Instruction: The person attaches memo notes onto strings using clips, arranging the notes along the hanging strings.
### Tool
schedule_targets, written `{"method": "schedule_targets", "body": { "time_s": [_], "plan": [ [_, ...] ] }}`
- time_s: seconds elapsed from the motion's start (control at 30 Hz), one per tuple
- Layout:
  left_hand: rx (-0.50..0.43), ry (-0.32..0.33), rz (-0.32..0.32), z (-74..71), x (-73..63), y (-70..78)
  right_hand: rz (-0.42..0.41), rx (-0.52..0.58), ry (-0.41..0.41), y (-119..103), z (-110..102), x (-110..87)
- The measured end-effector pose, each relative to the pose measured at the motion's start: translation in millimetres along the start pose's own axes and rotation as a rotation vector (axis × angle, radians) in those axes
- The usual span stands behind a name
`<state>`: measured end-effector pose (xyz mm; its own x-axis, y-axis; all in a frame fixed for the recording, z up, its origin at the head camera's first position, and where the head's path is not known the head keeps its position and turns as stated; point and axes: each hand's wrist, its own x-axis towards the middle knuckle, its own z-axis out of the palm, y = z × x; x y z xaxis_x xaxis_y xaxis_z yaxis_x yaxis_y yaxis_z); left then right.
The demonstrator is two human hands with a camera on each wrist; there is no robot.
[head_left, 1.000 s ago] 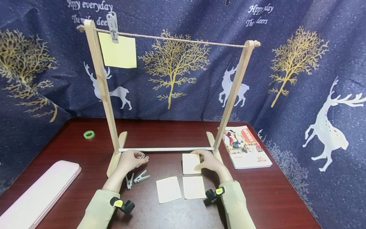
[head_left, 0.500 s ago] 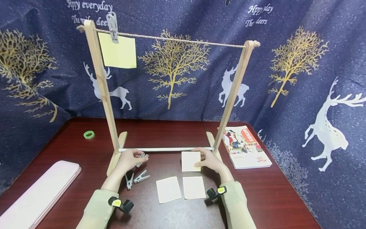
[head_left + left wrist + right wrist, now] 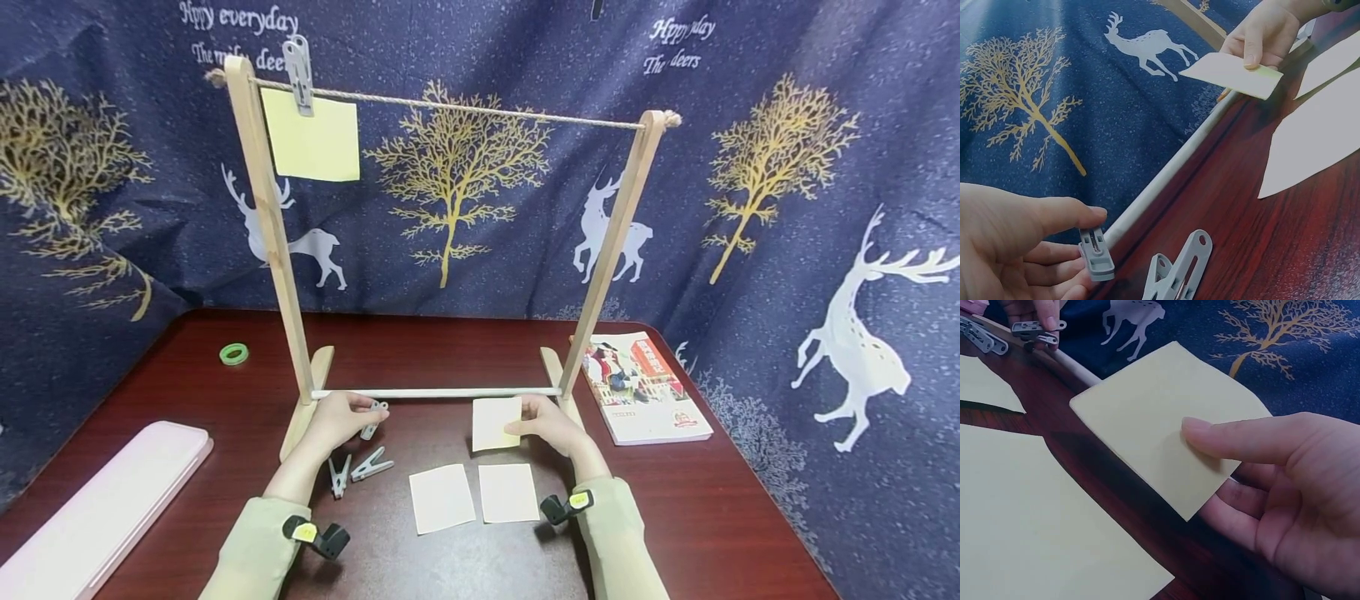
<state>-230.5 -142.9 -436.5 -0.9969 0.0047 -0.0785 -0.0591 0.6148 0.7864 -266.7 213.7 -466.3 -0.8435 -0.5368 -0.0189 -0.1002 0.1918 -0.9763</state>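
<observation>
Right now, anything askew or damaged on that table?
Slightly askew: the left loose sheet lies turned against the right loose sheet, so their near edges aren't parallel. No spill or damage shows; the held sheet looks intact.

Pale green sleeves are worn; near the end of each sleeve, a small black camera is fastened, with a yellow label stuck beside it.

In my left grip I pinched a small light-grey clip, its slotted body partly covered; in my right grip I held a square, pale-yellow paper sheet by one side, unfolded, above the tabletop.
</observation>
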Motion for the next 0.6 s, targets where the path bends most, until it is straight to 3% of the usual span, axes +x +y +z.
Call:
{"method": "schedule_targets", "body": {
  "time_s": [0.6],
  "plan": [
    [-0.073, -0.014, 0.002, -5.5, -1.6, -1.6, 0.009, 0.001, 0.007, 0.2, 7.7, 2.8]
  ]
}}
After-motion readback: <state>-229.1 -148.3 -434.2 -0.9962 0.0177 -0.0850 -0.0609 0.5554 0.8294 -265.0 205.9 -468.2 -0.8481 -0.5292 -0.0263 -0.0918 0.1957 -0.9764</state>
